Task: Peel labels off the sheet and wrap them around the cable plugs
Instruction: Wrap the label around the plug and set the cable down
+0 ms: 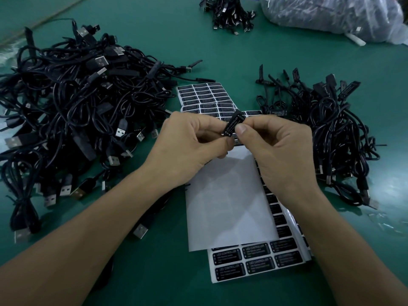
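Observation:
Above the label sheets, both hands meet at mid-frame around a small black cable plug [232, 124] bearing a black label with white print. My left hand [187, 142] pinches its lower end with curled fingers. My right hand [271, 144] pinches the plug's side between thumb and forefinger. The cable [141, 228] trails down under my left forearm, ending in a USB plug. A blank white backing sheet [227, 202] lies on top of label sheets [254, 257] printed with black labels. Another label sheet [205, 96] lies beyond the hands.
A big tangled heap of black USB cables [72, 107] fills the left of the green table [154, 29]. A smaller pile of cables [326, 120] lies right. At the back are a cable bundle [231, 14] and a clear plastic bag [331, 16].

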